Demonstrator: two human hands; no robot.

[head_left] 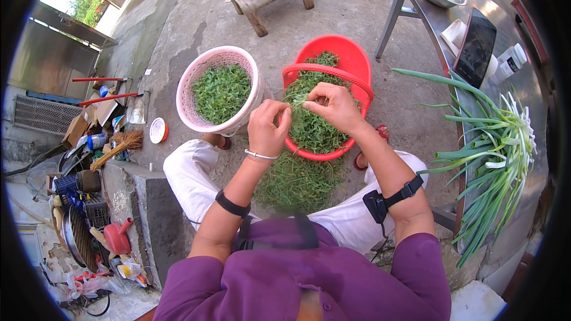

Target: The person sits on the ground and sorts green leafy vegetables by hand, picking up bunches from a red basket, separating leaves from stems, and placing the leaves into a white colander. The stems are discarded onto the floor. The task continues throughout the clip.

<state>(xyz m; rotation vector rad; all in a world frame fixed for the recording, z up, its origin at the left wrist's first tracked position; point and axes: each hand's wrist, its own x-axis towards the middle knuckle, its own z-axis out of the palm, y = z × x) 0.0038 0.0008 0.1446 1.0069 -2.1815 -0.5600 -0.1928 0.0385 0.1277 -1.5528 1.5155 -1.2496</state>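
Your two hands meet above the red basket (355, 59), working at a thin green sprig (299, 101).
The sprig is at the basket's left side, its long axis seemingly running crosswise between your fingertips; you cannot make out its ends against the leafy greens (318, 128) behind. Your right hand (334, 106), over the basket, has thumb and forefinger clamped on the sprig; its forearm slants up and inward. Your left hand (269, 123), just left of the basket, is curled, thumb near fingers; whether it grips the sprig you cannot tell. Left of the basket, the pink colander (223, 53) is partly hidden by that hand; on the basket's near side, loose greens (297, 184) lie on the ground, partly behind your torso.
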